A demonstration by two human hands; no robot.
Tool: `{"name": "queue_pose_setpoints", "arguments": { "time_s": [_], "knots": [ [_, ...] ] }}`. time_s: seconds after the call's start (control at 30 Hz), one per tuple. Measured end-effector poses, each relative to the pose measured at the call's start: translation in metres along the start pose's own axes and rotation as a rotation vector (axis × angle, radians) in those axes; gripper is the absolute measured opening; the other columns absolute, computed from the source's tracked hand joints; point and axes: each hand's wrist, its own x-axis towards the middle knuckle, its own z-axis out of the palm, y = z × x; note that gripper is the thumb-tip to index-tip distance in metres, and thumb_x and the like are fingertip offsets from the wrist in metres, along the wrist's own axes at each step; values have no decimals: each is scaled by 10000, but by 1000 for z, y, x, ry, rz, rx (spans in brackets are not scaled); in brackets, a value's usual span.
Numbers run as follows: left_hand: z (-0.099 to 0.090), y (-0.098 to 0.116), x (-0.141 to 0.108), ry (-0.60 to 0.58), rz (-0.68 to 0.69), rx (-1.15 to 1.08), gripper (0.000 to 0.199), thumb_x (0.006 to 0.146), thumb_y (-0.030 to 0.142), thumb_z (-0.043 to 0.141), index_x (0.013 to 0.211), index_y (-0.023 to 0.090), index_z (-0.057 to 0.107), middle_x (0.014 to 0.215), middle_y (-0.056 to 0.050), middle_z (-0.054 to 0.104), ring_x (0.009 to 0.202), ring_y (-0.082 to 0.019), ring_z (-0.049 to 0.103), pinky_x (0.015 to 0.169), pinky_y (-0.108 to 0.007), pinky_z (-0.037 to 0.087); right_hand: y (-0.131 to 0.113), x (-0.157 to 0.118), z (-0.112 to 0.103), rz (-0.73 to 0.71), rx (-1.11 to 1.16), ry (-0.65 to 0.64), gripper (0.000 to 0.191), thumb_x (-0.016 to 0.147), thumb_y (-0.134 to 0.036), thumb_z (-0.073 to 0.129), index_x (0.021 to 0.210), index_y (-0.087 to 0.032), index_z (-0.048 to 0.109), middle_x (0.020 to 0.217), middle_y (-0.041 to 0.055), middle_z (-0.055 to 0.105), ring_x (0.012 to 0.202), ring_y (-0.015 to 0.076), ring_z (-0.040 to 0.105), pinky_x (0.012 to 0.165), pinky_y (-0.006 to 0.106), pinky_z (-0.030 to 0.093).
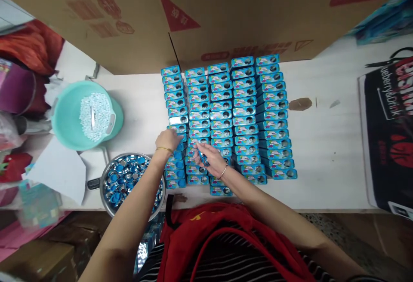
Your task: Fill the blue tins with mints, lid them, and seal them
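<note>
Several rows of blue printed tins (245,120) stand on end, packed close in columns on the white table. My left hand (168,140) is over the leftmost column, fingers pinched at a small round cap (182,137) on a tin's top. Below it in that column, tins (175,174) have blue discs at the right of their tops; most others show a dark round spot there. My right hand (211,158) hovers above the second and third columns, curled round several blue-and-silver caps (204,159). Its palm hides the tins underneath.
A steel pan (103,187) full of blue-and-silver caps is by my left forearm. Behind it stands a turquoise basin (64,123) with small white pellets and a metal scoop. A large cardboard box (226,19) walls off the back. A black printed bag (383,144) lies at right.
</note>
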Motion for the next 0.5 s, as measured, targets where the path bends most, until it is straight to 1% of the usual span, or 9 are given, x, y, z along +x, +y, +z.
{"name": "queue_pose_setpoints", "arguments": {
  "time_s": [0.1,0.17,0.23,0.3,0.33,0.37,0.4,0.47,0.5],
  "knots": [
    [-2,4,2,-30,-16,124,367,792,536,559,890,203,678,1016,-137,688,979,-314,634,753,-353,474,3,2,2,4,12,-1,506,615,-547,766,889,-188,537,581,-40,609,430,90,534,353,173,302],
    [-1,4,4,-28,-18,156,404,795,553,551,902,187,687,1022,-161,683,985,-334,634,758,-368,480,4,4,6,-7,19,-16,504,629,-539,760,905,-206,502,573,-48,612,412,91,528,342,169,292],
    [0,1,3,-8,-15,158,400,800,536,555,909,174,686,1002,-176,681,974,-342,636,760,-381,480,4,6,10,-28,25,-31,501,643,-531,757,914,-218,475,562,-58,606,393,90,516,334,170,293],
    [2,-3,-2,54,22,106,334,807,468,572,932,175,671,971,-160,680,956,-323,638,778,-381,476,2,7,13,-37,31,-23,497,656,-525,754,914,-225,454,551,-68,595,379,91,511,325,172,291],
    [4,-5,-7,96,76,36,297,809,424,580,957,180,659,960,-139,678,942,-297,638,789,-372,474,0,7,14,-36,34,-10,491,666,-522,750,915,-228,446,550,-72,590,377,90,512,323,172,291],
    [6,-7,-13,131,160,-69,274,808,384,586,989,187,644,958,-114,672,926,-264,635,801,-356,475,-1,7,15,-33,37,4,483,677,-519,745,916,-230,440,549,-77,585,375,90,514,320,170,290],
    [8,-9,-20,143,272,-197,270,802,351,593,1019,195,631,964,-89,663,916,-231,628,814,-338,476,-2,8,15,-30,38,16,475,688,-517,740,918,-232,437,548,-81,579,374,89,516,318,168,288],
    [15,-10,-35,107,502,-462,252,783,304,604,1014,206,630,974,-52,642,926,-185,606,860,-314,471,-4,8,15,-41,46,18,464,700,-521,732,914,-232,439,558,-87,571,367,81,513,311,165,282],
    [18,-9,-42,77,580,-570,216,771,288,607,968,204,639,960,-41,631,930,-173,598,880,-311,467,-4,9,15,-52,50,15,466,696,-529,733,905,-231,442,564,-90,565,361,76,508,306,165,277]
  ]
}}
